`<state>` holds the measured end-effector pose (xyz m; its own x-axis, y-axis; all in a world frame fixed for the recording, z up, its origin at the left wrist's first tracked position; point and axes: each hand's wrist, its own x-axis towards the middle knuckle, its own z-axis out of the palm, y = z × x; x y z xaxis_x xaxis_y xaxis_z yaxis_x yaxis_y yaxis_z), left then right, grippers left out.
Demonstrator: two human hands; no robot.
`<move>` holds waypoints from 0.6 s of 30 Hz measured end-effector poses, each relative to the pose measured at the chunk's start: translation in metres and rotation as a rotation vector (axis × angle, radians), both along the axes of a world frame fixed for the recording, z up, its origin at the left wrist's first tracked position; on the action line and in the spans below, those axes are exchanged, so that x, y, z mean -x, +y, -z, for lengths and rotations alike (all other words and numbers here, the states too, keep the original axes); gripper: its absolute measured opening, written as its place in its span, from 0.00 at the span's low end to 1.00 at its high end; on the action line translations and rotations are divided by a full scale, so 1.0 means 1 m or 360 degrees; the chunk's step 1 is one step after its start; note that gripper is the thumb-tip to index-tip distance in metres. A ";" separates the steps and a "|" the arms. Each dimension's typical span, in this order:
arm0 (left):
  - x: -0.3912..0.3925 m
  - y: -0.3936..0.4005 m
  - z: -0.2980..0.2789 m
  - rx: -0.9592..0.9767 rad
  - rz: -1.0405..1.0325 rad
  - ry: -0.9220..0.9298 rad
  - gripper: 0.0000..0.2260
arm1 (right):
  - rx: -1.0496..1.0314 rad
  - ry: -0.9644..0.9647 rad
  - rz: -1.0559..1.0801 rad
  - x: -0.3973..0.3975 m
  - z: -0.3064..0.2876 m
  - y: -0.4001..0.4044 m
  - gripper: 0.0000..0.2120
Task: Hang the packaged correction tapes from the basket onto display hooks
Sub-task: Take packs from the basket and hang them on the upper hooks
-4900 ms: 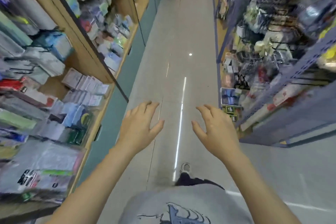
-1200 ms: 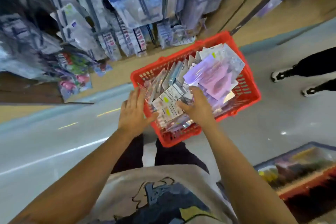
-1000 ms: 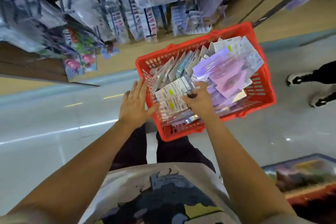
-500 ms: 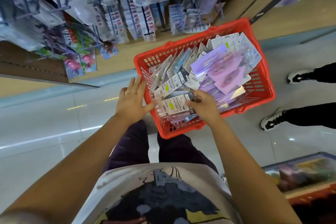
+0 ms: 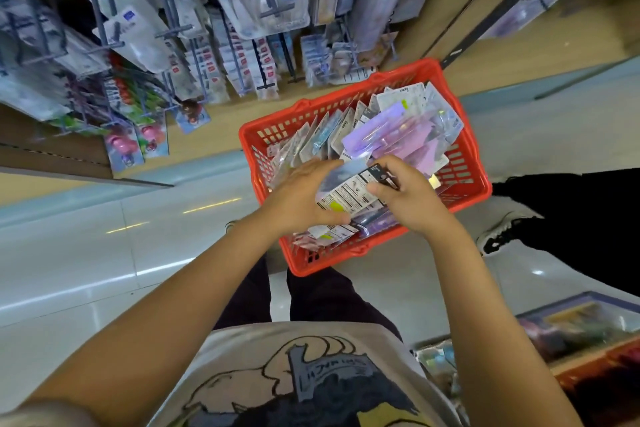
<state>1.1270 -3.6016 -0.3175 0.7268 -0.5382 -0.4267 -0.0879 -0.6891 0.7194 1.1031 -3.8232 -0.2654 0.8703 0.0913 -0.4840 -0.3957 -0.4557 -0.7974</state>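
A red plastic basket (image 5: 460, 163) stands on the floor in front of me, packed with several packaged correction tapes (image 5: 398, 135) in clear, white and purple wrappers. Over its near half I hold a small stack of packs (image 5: 349, 192) between both hands. My left hand (image 5: 298, 198) grips the stack's left side, thumb underneath. My right hand (image 5: 405, 194) pinches its right end with curled fingers. Display hooks (image 5: 273, 10) on the rack ahead carry hanging packs.
The hook rack (image 5: 166, 31) fills the upper left, with packs hanging low near the wooden base (image 5: 214, 135). Another person's legs and shoes (image 5: 502, 229) stand just right of the basket. A bin of goods (image 5: 571, 329) sits at lower right. Tiled floor (image 5: 86, 253) lies to the left.
Earlier I walked the aisle with open hands. In the last second my left hand moved from the basket's rim onto the packs, and both hands lifted a small stack.
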 end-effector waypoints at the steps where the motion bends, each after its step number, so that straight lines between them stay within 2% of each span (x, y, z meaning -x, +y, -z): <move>1: -0.002 -0.002 -0.005 0.0047 -0.0065 0.0023 0.48 | -0.0026 -0.0031 -0.0005 -0.002 -0.006 -0.002 0.12; 5: -0.016 -0.002 -0.025 0.0129 -0.0233 0.0018 0.36 | -0.0093 -0.0091 -0.0047 -0.013 -0.022 -0.005 0.08; 7: -0.023 -0.002 -0.032 0.0148 -0.0263 0.0122 0.28 | -0.0151 -0.0097 -0.0034 -0.020 -0.027 -0.003 0.06; 10: -0.030 0.000 -0.040 0.0145 -0.0300 0.0376 0.29 | -0.0238 -0.0073 -0.0023 -0.031 -0.028 0.007 0.09; 14: -0.031 0.009 -0.041 0.0234 -0.0467 0.0606 0.17 | -0.0325 -0.0035 0.0025 -0.041 -0.019 0.021 0.12; 18: -0.025 0.020 -0.036 0.0419 -0.0653 0.0864 0.15 | -0.0551 0.0093 0.0211 -0.046 -0.011 0.033 0.13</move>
